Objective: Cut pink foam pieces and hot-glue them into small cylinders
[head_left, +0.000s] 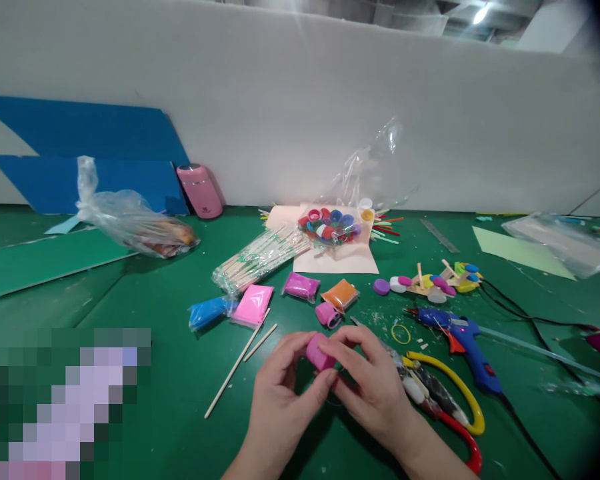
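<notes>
Both hands meet near the front middle of the green table. Between their fingertips is a small rounded pink piece (319, 353); whether it is a bottle cap or clay I cannot tell. My left hand (285, 387) grips its left side with thumb and fingers. From the right, my right hand (367, 373) pinches the same piece. Just beyond the fingers lies a pink cap-like ring (329, 315). Packets of magenta clay (301, 287), orange clay (341, 295), pink clay (253, 305) and blue clay (210, 313) lie behind. Two wooden sticks (237, 370) rest left of my left hand.
Scissors (473, 393) with yellow and red handles and a blue glue gun (460, 333) with its cord lie right. Farther back are bagged sticks (260, 257), colourful bottle caps (335, 223) and joined caps with wood pieces (430, 283). A pink tumbler (201, 191) leans against blue board (105, 180).
</notes>
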Tool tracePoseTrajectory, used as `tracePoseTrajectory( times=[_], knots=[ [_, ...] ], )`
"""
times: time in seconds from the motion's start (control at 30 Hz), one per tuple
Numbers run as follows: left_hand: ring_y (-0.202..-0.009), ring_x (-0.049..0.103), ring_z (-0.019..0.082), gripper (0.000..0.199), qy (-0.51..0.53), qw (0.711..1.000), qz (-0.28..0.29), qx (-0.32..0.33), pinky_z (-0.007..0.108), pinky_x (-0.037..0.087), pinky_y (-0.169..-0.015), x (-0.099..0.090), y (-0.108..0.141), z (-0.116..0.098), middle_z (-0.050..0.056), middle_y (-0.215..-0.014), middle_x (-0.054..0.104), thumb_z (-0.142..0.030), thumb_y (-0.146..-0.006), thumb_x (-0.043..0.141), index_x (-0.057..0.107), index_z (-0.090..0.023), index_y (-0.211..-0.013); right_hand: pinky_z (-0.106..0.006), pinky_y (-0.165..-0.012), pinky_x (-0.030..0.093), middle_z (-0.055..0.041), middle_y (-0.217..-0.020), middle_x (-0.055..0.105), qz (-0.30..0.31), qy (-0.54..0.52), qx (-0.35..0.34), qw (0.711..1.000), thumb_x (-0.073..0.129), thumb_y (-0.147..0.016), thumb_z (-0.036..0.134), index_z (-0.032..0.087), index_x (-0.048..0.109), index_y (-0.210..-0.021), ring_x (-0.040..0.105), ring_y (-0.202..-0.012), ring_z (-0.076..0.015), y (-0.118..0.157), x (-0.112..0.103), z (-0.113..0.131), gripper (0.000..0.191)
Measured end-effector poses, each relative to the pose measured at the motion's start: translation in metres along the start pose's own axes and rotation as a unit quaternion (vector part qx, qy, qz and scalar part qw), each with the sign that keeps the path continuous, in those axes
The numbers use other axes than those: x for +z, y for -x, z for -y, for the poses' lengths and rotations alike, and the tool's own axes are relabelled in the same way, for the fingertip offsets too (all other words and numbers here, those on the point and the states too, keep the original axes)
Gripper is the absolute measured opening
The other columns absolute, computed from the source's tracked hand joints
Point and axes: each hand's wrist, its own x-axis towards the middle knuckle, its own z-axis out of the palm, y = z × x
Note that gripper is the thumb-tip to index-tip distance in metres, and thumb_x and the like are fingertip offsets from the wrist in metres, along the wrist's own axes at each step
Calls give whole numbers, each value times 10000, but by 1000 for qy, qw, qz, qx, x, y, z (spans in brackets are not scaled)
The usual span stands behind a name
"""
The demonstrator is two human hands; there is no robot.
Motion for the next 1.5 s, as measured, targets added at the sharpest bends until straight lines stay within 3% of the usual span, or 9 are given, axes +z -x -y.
tracePoseTrajectory(
  times=[0.17, 0.3, 0.43, 0.67, 1.03, 1.5],
  knots=[
    [-848, 551, 149, 309, -46, 999, -2, 20, 262, 440, -775, 0, 0, -1, 11, -901, 585, -82, -690, 586, 560, -244, -952, -363, -805, 422, -56, -1012, 455, -24, -32, 16, 999, 535, -728, 123, 259, 415, -1172, 475, -926, -203, 1, 3, 3, 480],
    [-862, 558, 152, 321, -43, 999, 6, 26, 261, 443, -775, -1, -1, -5, 12, -924, 596, -77, -697, 576, 564, -253, -965, -343, -812, 415, -72, -1118, 387, -33, -86, 72, 993, 589, -665, 134, 230, 375, -1195, 448, -975, -219, 4, -2, 3, 579],
    [-882, 561, 151, 337, -12, 998, 50, 21, 243, 442, -779, -4, -2, -11, 10, -948, 603, -82, -693, 583, 581, -267, -975, -319, -777, 422, -67, -1109, 401, 0, -139, 108, 984, 559, -717, 183, 221, 415, -1174, 485, -887, -187, 4, -7, 0, 481],
    [-882, 570, 183, 348, 13, 997, 76, -8, 283, 447, -781, -7, -2, -11, 32, -960, 598, -95, -686, 594, 592, -264, -991, -328, -809, 412, -63, -1038, 479, 29, -169, 94, 981, 517, -784, 315, 232, 489, -1116, 469, -977, -209, 1, -10, -2, 343],
    [-854, 577, 176, 350, -3, 997, 72, 1, 273, 453, -758, -7, -2, -13, 22, -937, 613, -90, -670, 609, 610, -283, -962, -311, -823, 408, -54, -1005, 486, 30, -185, 92, 978, 550, -763, 251, 220, 510, -1088, 481, -953, -196, 0, -13, -1, 328],
    [-852, 571, 196, 309, -4, 997, 75, -8, 291, 454, -750, -7, -1, -12, 53, -932, 609, -108, -673, 606, 613, -235, -955, -313, -802, 426, -56, -986, 500, 33, -178, 92, 979, 528, -780, 302, 223, 517, -1075, 496, -928, -197, -2, -13, 0, 306]
  ],
)
